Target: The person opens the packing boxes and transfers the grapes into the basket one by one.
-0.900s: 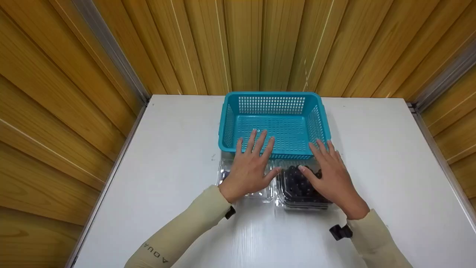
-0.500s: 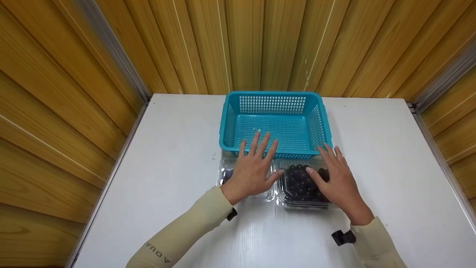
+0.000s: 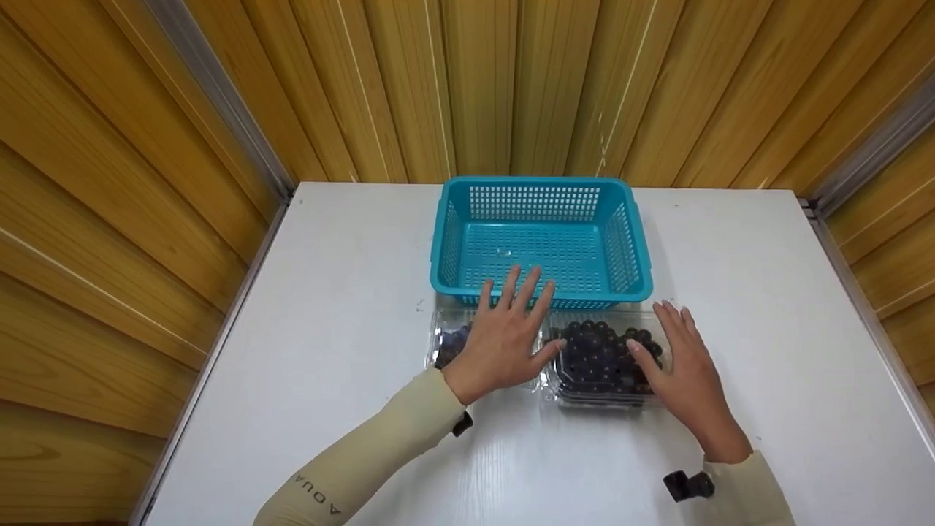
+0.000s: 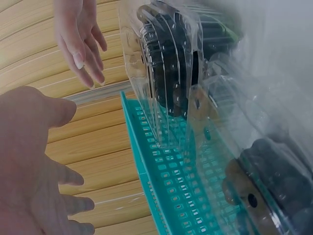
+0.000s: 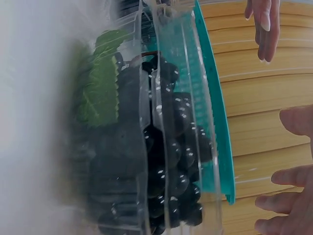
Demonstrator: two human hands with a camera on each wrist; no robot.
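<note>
Two clear plastic boxes stand side by side. The right box (image 3: 603, 398) holds black grapes (image 3: 592, 351), and a green leaf (image 5: 102, 81) shows through its wall in the right wrist view. Dark fruit (image 3: 451, 343) lies in the left box (image 3: 438, 321), mostly hidden by my left hand (image 3: 497, 343). That hand is spread flat above the left box, its thumb reaching over the right one. My right hand (image 3: 687, 372) hovers at the right box's right side, fingers extended. In the left wrist view a gap separates my left hand from the boxes; neither hand holds anything.
Directly behind the boxes sits a teal perforated basket (image 3: 540, 181) with a small clear scrap (image 3: 504, 253) on its floor. Wood-panelled walls (image 3: 482, 88) enclose the white table (image 3: 350, 292) at the back and sides.
My right hand has drifted right and towards me, uncovering more of the grapes. The left hand has shifted slightly right and back towards me. Boxes and basket stay put.
</note>
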